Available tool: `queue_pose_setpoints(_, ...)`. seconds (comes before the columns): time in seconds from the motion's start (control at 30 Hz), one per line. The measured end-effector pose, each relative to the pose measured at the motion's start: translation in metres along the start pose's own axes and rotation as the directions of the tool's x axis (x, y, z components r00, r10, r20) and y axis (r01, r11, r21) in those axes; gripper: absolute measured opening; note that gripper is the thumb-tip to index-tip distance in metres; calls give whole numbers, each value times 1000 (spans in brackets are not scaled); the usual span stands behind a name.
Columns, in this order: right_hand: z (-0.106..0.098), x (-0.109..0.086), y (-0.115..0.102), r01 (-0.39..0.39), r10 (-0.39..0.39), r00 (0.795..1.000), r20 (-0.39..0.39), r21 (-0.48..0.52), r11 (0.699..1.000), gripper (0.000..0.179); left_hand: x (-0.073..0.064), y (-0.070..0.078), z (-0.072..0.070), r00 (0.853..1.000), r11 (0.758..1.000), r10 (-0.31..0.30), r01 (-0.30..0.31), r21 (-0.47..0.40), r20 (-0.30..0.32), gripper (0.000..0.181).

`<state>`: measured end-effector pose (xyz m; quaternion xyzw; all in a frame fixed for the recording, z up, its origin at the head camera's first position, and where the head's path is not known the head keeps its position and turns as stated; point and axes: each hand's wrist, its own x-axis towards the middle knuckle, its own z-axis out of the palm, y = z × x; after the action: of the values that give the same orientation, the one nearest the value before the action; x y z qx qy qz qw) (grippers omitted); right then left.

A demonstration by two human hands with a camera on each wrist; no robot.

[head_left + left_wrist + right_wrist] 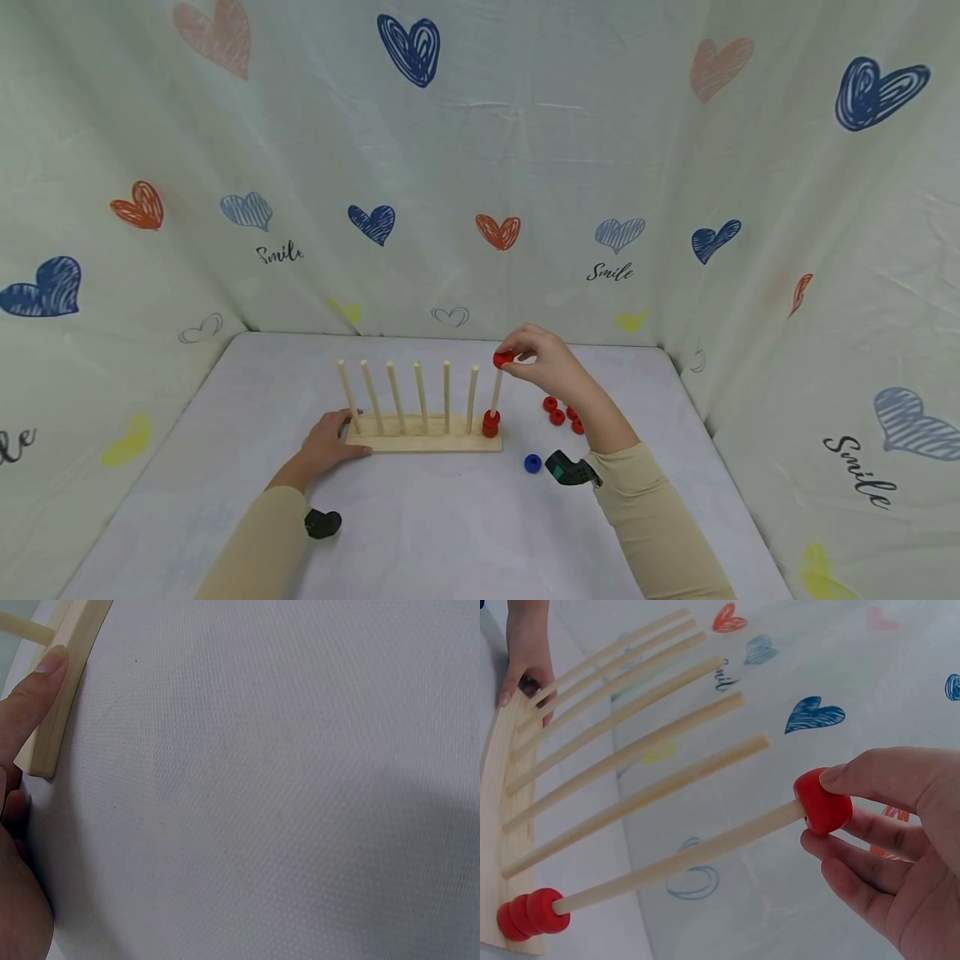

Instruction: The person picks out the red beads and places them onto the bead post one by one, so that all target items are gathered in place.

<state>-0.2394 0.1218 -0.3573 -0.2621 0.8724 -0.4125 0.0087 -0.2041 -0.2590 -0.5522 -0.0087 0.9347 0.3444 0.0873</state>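
A wooden peg rack [435,445] with a row of upright dowels stands on the table. My left hand [327,438] holds its left end, the thumb along the front edge of the base [48,742]. At the rightmost dowel [682,859], my right hand [550,363] pinches a red bead [825,801] between thumb and fingers. That bead sits at the dowel's top end, the tip hidden inside or behind it. Three red beads [540,911] are stacked at the foot of the same dowel. The other dowels carry no beads.
Several loose red beads [557,417] lie right of the rack, partly hidden by the right forearm. One blue bead [532,463] lies nearer the front. A white curtain [480,167] printed with hearts surrounds the table [435,525] at the back and sides.
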Motion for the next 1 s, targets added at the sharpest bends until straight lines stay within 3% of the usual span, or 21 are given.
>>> queue_pose_setpoints(1.0, 4, 1, 5, -53, 53, 998, 36, -5, 999, 20, 0, 0, 0, 1000, 1000, 19, -19, 14, -9, 85)
